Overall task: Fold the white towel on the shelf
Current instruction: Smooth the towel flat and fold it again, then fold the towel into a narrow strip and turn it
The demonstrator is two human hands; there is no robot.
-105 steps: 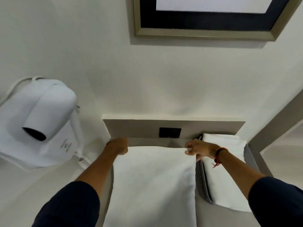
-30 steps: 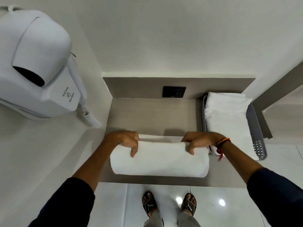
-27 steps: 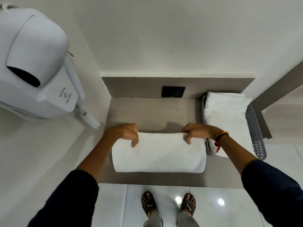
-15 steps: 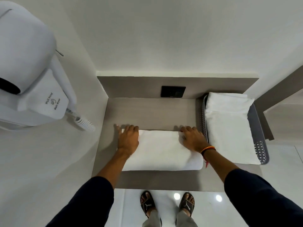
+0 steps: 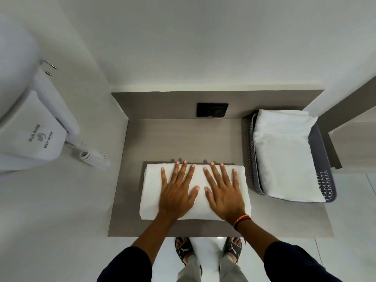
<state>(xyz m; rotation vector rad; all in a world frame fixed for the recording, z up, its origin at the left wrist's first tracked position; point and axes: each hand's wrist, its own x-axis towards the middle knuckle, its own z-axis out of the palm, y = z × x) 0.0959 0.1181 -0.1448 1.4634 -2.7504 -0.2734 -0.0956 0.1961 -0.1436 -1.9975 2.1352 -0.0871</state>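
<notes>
The white towel (image 5: 152, 192) lies folded into a thick rectangle on the grey-brown shelf (image 5: 183, 139), near its front edge. My left hand (image 5: 178, 192) rests flat on the towel's left half, fingers spread. My right hand (image 5: 222, 194) lies flat on the right half, fingers spread too, with a red and orange band at the wrist. Neither hand grips the cloth; both palms press down on top of it.
A grey perforated basket (image 5: 323, 180) holding another folded white towel (image 5: 284, 159) stands at the shelf's right end. A black wall socket (image 5: 212, 109) sits on the back panel. A wall-hung hair dryer (image 5: 30, 129) with a coiled cord (image 5: 94, 157) is at the left.
The towel hung over the shelf edge, then was folded back onto the shelf. My hands let go of its edge and moved inward, now flat on top.
</notes>
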